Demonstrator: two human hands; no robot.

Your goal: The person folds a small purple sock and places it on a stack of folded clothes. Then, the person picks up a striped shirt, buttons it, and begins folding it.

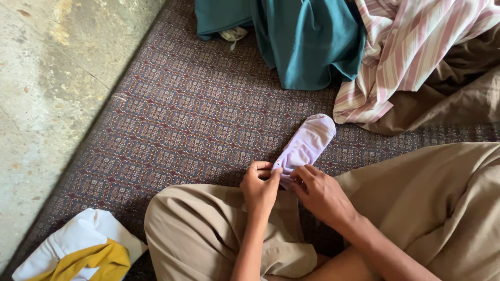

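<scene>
Nearest, white cloth (73, 239) with a yellow piece (99, 260) lies at lower left on the patterned carpet (182, 114). Beyond the tan-trousered knee (208, 229), left hand (259, 188) and right hand (319, 191) both pinch the near end of a pale lilac sock (307, 143), laid flat on the carpet. Farther: teal cloth (307, 41), striped pink fabric (406, 52), brown fabric (458, 93).
</scene>
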